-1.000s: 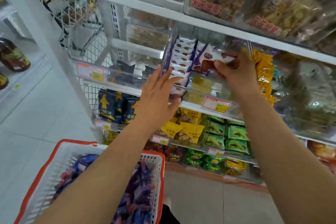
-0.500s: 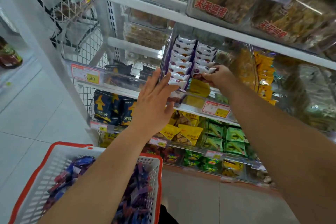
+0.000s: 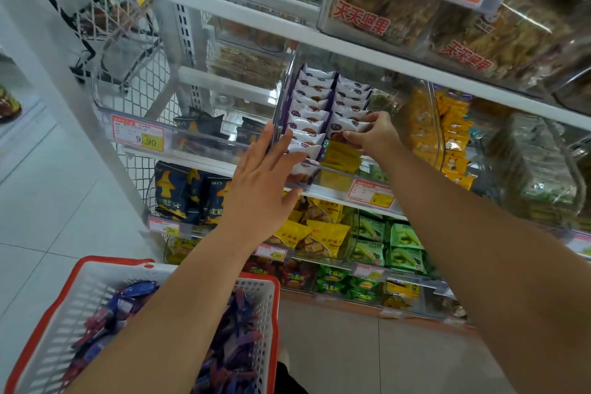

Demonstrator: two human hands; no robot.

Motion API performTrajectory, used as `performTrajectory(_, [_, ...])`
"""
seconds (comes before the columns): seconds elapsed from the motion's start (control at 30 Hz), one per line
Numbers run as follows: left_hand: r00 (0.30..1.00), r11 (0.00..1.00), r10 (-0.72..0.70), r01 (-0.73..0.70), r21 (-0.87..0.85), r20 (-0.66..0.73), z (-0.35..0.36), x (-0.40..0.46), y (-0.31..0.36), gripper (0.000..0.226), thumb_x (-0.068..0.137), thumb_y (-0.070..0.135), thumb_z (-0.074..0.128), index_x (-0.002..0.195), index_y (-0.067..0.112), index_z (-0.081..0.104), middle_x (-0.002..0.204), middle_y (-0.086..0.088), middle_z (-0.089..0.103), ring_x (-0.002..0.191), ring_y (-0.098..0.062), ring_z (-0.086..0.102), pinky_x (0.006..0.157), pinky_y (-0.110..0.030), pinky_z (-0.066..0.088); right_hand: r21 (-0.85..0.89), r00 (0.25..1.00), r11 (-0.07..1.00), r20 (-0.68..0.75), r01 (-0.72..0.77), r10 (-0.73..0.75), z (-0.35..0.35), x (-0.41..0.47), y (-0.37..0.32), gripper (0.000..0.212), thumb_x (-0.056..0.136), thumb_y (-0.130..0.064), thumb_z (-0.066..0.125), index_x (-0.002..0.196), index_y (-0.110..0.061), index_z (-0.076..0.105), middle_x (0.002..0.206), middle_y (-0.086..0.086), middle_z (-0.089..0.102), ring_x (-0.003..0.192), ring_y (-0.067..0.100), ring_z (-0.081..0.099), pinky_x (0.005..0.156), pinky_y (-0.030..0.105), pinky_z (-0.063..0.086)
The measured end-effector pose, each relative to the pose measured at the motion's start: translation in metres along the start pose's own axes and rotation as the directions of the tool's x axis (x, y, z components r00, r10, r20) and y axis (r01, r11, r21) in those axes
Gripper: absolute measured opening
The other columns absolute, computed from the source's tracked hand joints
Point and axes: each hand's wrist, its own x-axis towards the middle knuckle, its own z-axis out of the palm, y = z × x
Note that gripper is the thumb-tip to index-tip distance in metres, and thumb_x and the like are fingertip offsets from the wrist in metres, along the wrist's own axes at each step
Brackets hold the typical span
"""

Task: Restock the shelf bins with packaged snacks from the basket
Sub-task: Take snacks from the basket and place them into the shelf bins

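Down came the right hand (image 3: 374, 134) from a second ago, when it held one white-and-purple packet (image 3: 347, 128) up above the rows; now that packet sat at the front of the right-hand row inside the clear bin (image 3: 284, 99), with the fingers curled and pinching its near edge. Against the bin's left front corner the left hand (image 3: 262, 182) lay flat, fingers straight and spread, pressing on the clear wall and the front packets, much as it had a moment before. Below the bin and nearer the person waited the red-rimmed white basket (image 3: 268, 304), with plenty of purple and blue packets (image 3: 230, 345) in it, so the restock looked far from over. These packets looked light, soft and puffy, the film probably slick and the cake inside easily crushed; my call was to take each by its crimped end seam, or lightly across the flat faces, and slide it in upright rather than squeeze the middle. Beside the bin to the right stood yellow packs (image 3: 454, 134) in their own compartment.
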Motion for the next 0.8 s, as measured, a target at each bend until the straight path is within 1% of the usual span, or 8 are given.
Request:
performTrajectory(0.13, [1.0,1.0,0.005,-0.005,0.021,0.002,0.001,0.0,-0.001,0.053,0.085,0.025,0.07,0.136,0.026,0.052,0.159,0.002,0.029,0.151,-0.015,-0.002,0.119,-0.036,0.001,-0.036,0.998,0.998,-0.007,0.06,-0.06,0.001,-0.002,0.001,0.05,0.08,-0.026,0.08,0.114,-0.017,0.044,0.093,0.0,0.056,0.096,0.024,0.067,0.082,0.041,0.058])
performTrajectory(0.3, [1.0,0.999,-0.002,0.001,0.032,0.013,0.002,0.001,-0.002,0.056,0.085,0.025,0.072,0.137,0.028,0.051,0.16,0.004,0.027,0.15,-0.013,-0.005,0.119,-0.037,0.001,-0.138,0.99,0.982,-0.048,0.125,-0.133,-0.001,-0.002,0.0,0.062,0.077,-0.032,0.082,0.123,-0.015,0.045,0.118,0.007,0.052,0.101,0.022,0.06,0.087,0.041,0.056])
performTrajectory(0.47, [1.0,0.999,-0.003,0.002,0.046,0.027,0.001,0.001,0.0,0.056,0.087,0.03,0.07,0.138,0.027,0.049,0.161,0.003,0.025,0.151,-0.016,-0.003,0.119,-0.043,0.005,-0.176,0.994,0.979,-0.003,0.107,-0.109,-0.012,-0.009,-0.005,0.074,0.073,-0.042,0.083,0.13,-0.018,0.043,0.129,0.008,0.048,0.106,0.028,0.061,0.092,0.046,0.054])
performTrajectory(0.6, [1.0,0.999,0.028,-0.028,0.028,0.01,0.001,-0.001,0.0,0.054,0.088,0.034,0.068,0.138,0.024,0.05,0.161,-0.001,0.026,0.15,-0.018,-0.001,0.119,-0.043,0.005,-0.168,0.978,0.968,-0.056,0.189,-0.2,-0.022,-0.033,-0.006,0.067,0.075,-0.04,0.081,0.129,-0.021,0.046,0.134,0.006,0.046,0.112,0.021,0.055,0.089,0.039,0.053])
performTrajectory(0.7, [0.999,0.999,0.034,-0.035,0.03,0.021,0.002,-0.001,0.0,0.055,0.088,0.037,0.067,0.139,0.023,0.049,0.161,-0.002,0.025,0.151,-0.022,0.0,0.121,-0.047,0.007,-0.113,0.965,0.962,-0.051,0.249,-0.256,-0.023,-0.062,-0.007,0.057,0.078,-0.036,0.079,0.126,-0.026,0.05,0.134,0.0,0.049,0.114,0.018,0.054,0.095,0.036,0.049])
performTrajectory(0.73, [0.999,0.999,0.034,-0.034,0.025,0.033,0.002,-0.001,-0.001,0.055,0.089,0.038,0.065,0.139,0.023,0.048,0.161,-0.002,0.024,0.151,-0.022,0.0,0.122,-0.048,0.008,-0.076,0.962,0.961,-0.047,0.265,-0.269,-0.022,-0.071,-0.008,0.054,0.079,-0.035,0.079,0.124,-0.028,0.051,0.132,-0.004,0.05,0.111,0.017,0.057,0.095,0.037,0.05])
performTrajectory(0.77, [0.998,0.999,0.038,-0.038,0.005,0.039,0.0,-0.001,-0.001,0.054,0.09,0.038,0.063,0.14,0.023,0.048,0.161,-0.002,0.024,0.151,-0.023,0.001,0.122,-0.05,0.01,-0.036,0.958,0.959,-0.046,0.281,-0.283,-0.02,-0.083,-0.01,0.051,0.08,-0.033,0.078,0.124,-0.03,0.051,0.129,-0.008,0.051,0.104,0.013,0.06,0.09,0.035,0.052])
performTrajectory(0.8, [0.999,0.998,0.046,-0.045,-0.036,0.028,-0.002,-0.001,-0.002,0.053,0.09,0.036,0.061,0.14,0.022,0.048,0.161,-0.002,0.026,0.151,-0.023,0.003,0.121,-0.053,0.014,0.005,0.956,0.957,-0.047,0.291,-0.291,-0.018,-0.095,-0.013,0.047,0.083,-0.03,0.076,0.123,-0.029,0.051,0.124,-0.013,0.053,0.094,0.006,0.06,0.082,0.028,0.052])
